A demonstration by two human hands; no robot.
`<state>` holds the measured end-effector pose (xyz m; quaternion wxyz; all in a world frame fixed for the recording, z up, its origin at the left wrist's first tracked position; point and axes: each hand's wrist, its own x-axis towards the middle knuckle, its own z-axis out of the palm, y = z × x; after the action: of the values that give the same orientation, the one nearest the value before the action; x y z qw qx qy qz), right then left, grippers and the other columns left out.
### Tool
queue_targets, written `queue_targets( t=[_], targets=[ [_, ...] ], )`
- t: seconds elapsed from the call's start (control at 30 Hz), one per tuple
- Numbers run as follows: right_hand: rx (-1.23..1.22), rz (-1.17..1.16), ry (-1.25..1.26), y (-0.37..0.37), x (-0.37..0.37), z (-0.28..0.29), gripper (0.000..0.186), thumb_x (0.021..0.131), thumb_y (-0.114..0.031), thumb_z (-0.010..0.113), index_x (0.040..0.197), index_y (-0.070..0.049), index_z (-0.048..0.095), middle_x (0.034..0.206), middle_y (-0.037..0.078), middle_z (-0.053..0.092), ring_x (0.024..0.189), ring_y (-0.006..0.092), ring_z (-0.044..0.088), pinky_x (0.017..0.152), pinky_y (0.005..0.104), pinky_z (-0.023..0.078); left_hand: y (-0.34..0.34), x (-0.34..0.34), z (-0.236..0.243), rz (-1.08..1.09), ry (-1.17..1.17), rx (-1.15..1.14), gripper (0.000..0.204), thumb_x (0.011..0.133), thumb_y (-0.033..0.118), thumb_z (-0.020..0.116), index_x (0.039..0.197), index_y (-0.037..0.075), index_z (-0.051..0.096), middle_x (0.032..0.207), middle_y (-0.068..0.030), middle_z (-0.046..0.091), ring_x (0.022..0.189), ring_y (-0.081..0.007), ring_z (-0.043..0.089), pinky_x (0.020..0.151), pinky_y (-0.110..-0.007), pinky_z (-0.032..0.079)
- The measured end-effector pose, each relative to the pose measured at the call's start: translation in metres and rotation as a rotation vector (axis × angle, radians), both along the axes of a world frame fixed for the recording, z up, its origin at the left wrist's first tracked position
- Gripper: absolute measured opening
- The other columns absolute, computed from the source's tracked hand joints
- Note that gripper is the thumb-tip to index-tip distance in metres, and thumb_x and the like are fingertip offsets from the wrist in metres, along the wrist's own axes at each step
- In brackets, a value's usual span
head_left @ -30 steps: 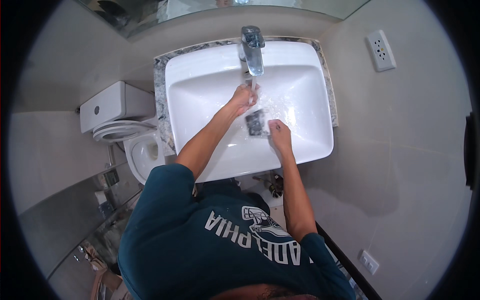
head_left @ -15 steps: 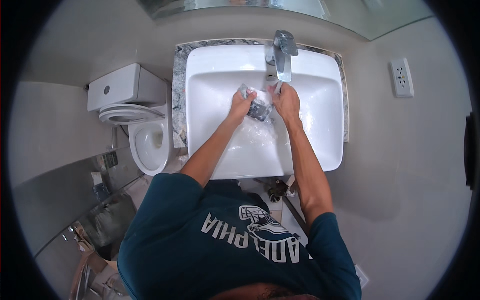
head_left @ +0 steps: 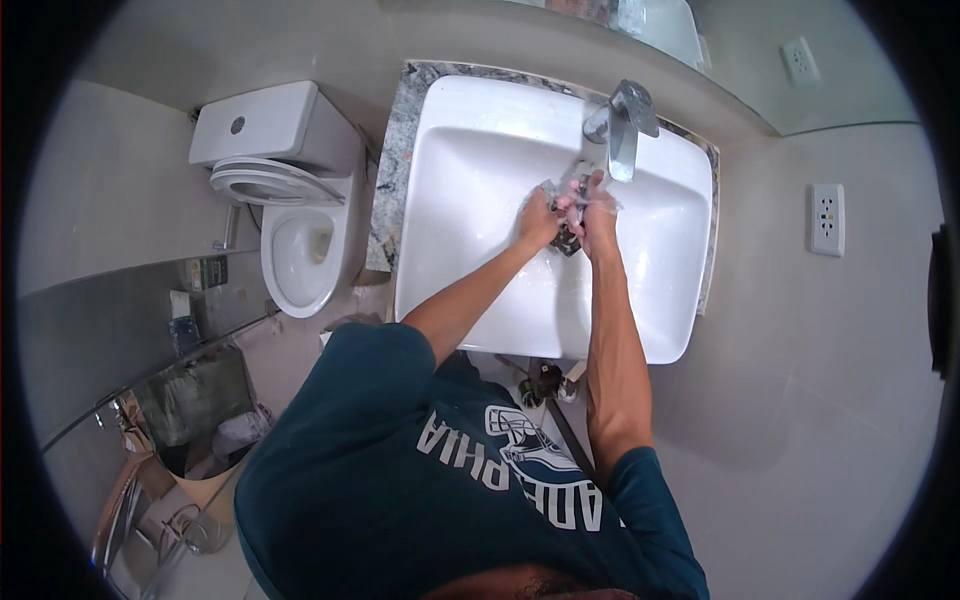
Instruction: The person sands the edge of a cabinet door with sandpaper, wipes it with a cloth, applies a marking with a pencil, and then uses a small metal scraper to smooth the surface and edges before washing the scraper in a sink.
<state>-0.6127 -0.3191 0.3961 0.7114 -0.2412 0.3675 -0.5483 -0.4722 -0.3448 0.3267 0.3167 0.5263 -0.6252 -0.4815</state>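
Note:
Both hands are over the white sink [head_left: 470, 170], close together in front of the faucet [head_left: 625, 130]. Between them is a small crumpled wet thing [head_left: 567, 240], dark below with pale, filmy parts; its kind is not clear. My left hand [head_left: 538, 216] grips its left side with bent fingers. My right hand [head_left: 600, 222] has its fingers curled around the upper right part, just under the spout. The fingers hide much of the thing. Wet marks show on the basin floor below it.
A toilet [head_left: 300, 265] with its lid raised stands left of the sink. Speckled stone countertop [head_left: 395, 170] borders the basin. A mirror [head_left: 740, 70] runs along the wall behind, and a power outlet [head_left: 827, 220] is on the right wall. A bin [head_left: 205, 480] stands at lower left.
My hands have come closer together, and the wet thing, more spread out before, is now bunched between them. The whole view has shifted and tilted, so the sink appears farther right.

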Motion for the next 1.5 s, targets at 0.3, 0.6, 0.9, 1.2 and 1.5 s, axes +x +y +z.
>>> queue_targets(
  t=[0.3,0.6,0.9,1.2,1.5],
  targets=[
    [0.296,-0.457,0.267,-0.003,0.042,0.042,0.027,0.107,-0.023,0.055,0.125,-0.004,0.06,0.095,0.007,0.063,0.065,0.0098,0.051,0.058,0.025,0.051,-0.005,0.006,0.02,-0.092,-0.059,0.117,0.045,0.085,0.012,0.07,0.126,0.001,0.054,0.118,-0.0222,0.066,0.114,-0.0372,0.064,0.096,-0.043,0.051],
    [0.199,-0.327,0.438,-0.004,0.054,0.059,0.024,0.103,-0.019,0.061,0.113,0.002,0.063,0.097,0.011,0.069,0.083,0.0195,0.068,0.079,0.0308,0.062,-0.014,0.015,0.012,-0.042,0.021,0.13,0.04,0.085,0.022,0.073,0.117,0.004,0.058,0.112,-0.0237,0.068,0.111,-0.0452,0.063,0.093,-0.052,0.05],
    [0.191,-0.435,0.297,0.003,0.059,0.051,0.03,0.104,-0.023,0.062,0.119,0.003,0.062,0.094,0.008,0.067,0.066,0.0108,0.052,0.054,0.0266,0.041,-0.016,0.024,0.001,-0.129,0.049,0.134,0.043,0.089,0.023,0.071,0.122,0.001,0.056,0.118,-0.027,0.065,0.113,-0.0462,0.061,0.096,-0.051,0.048],
    [0.52,-0.703,1.022,0.041,0.026,0.043,0.051,0.093,-0.053,0.069,0.076,-0.008,0.053,0.07,0.0,0.052,0.062,0.0141,0.05,0.059,0.0325,0.044,-0.015,0.011,-0.003,0.154,0.196,0.165,0.042,0.099,0.027,0.065,0.126,-0.004,0.054,0.115,-0.0174,0.065,0.109,-0.0254,0.062,0.094,-0.038,0.048],
    [0.362,-0.588,1.053,0.089,0.055,0.022,0.034,0.088,-0.017,0.078,0.081,-0.007,0.046,0.073,0.003,0.051,0.065,0.0127,0.046,0.06,0.031,0.043,-0.002,0.013,0.027,-0.095,0.295,0.443,0.054,0.1,0.05,0.062,0.107,-0.003,0.066,0.091,-0.0078,0.068,0.078,-0.0157,0.063,0.072,-0.032,0.052]
  ],
)
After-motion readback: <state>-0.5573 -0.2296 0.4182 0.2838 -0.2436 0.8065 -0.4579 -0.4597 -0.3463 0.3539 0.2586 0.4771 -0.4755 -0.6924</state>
